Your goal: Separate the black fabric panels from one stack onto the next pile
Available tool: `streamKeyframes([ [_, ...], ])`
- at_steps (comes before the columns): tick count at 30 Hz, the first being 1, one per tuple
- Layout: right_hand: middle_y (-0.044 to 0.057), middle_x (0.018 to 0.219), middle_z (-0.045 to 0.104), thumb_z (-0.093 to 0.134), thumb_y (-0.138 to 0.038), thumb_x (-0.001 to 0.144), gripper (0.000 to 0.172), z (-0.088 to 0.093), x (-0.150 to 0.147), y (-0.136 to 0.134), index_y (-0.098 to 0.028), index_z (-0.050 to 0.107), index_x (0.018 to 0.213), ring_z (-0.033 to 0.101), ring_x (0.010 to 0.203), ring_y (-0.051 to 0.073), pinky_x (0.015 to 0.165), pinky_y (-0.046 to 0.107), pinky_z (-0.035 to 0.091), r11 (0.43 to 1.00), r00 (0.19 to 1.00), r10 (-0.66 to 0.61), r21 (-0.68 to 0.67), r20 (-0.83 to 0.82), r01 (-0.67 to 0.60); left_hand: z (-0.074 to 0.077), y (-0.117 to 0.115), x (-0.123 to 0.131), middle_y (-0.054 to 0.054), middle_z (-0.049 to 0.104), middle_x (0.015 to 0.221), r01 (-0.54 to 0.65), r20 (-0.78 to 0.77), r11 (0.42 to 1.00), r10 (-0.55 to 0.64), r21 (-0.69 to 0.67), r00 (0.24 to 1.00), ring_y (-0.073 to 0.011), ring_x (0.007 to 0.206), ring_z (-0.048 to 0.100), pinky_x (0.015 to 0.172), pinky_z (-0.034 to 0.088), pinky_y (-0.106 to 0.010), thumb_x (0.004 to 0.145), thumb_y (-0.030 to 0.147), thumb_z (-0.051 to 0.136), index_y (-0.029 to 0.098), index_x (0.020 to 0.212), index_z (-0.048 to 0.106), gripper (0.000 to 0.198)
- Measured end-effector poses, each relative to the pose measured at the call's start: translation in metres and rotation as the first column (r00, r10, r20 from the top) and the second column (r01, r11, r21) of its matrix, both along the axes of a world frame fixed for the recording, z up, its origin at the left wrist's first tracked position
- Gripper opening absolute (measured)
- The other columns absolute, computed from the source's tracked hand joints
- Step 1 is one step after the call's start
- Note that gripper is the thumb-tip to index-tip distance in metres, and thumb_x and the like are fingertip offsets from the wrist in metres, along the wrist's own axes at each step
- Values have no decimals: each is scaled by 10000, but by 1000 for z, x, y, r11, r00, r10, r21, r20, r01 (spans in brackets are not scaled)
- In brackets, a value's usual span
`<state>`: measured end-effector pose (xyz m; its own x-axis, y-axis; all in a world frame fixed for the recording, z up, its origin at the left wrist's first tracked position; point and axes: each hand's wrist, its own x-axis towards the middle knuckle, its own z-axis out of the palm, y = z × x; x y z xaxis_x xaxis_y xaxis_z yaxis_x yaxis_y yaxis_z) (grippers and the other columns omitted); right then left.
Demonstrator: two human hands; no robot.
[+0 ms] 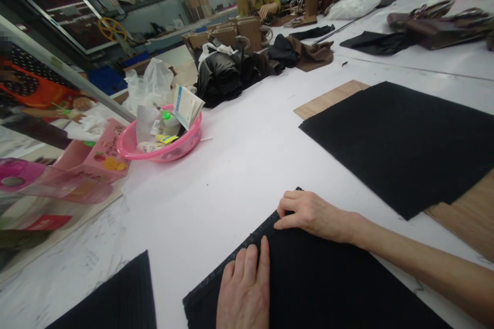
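A black fabric sheet [328, 282] lies before me, with a narrow strip along its far edge that looks folded over and shows faint whitish marks. My left hand [244, 285] rests flat on the sheet, fingers stretched toward that strip. Farther along the same edge, to the right, my right hand [312, 215] has its fingers curled and closed on the fabric near the corner. To the right lies a stack of black sheets [401, 139] on a wooden board [459, 211]. Another black piece [116, 298] is at the lower left, cut off by the frame.
A pink basin [165, 151] with a bottle, a booklet and small items stands on the white tabletop [231, 175]. Left of it are a pink box [108, 151] and a clear bottle [50, 185]. Dark fabric bundles [231, 72] and brown bags lie farther back. Two people work nearby.
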<state>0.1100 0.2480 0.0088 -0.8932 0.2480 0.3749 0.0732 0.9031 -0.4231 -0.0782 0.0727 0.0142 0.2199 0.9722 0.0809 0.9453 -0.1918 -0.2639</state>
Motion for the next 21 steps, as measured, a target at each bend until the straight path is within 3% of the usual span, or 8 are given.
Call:
streamKeyframes([
  [3, 19, 922, 586, 508, -90, 992, 216, 0, 0, 0, -217, 683, 993, 490, 858, 159, 726, 281, 370, 1000, 1000, -1, 7, 17, 1, -2, 3, 0, -74, 592, 1204, 46, 9, 997, -47, 56, 999, -213, 1106, 531, 905, 475, -327, 805, 13, 482, 129, 1338, 510, 546],
  [9, 24, 941, 582, 514, -98, 992, 197, 3, 0, 0, -210, 675, 999, 483, 873, 164, 737, 285, 369, 1000, 999, 1, 31, 48, -3, -1, 9, -2, -73, 599, 1170, 127, -27, 991, -126, 33, 992, -200, 1055, 552, 837, 484, -302, 836, 69, 492, 101, 1357, 481, 522],
  [21, 26, 892, 585, 486, -117, 1011, 184, 9, 3, 7, -174, 650, 950, 475, 858, 167, 735, 290, 373, 997, 994, 20, 77, 111, -29, 7, 18, 10, -52, 603, 1103, 23, 31, 999, -21, -48, 999, -183, 944, 562, 783, 489, -309, 800, 4, 502, 161, 1403, 431, 627],
])
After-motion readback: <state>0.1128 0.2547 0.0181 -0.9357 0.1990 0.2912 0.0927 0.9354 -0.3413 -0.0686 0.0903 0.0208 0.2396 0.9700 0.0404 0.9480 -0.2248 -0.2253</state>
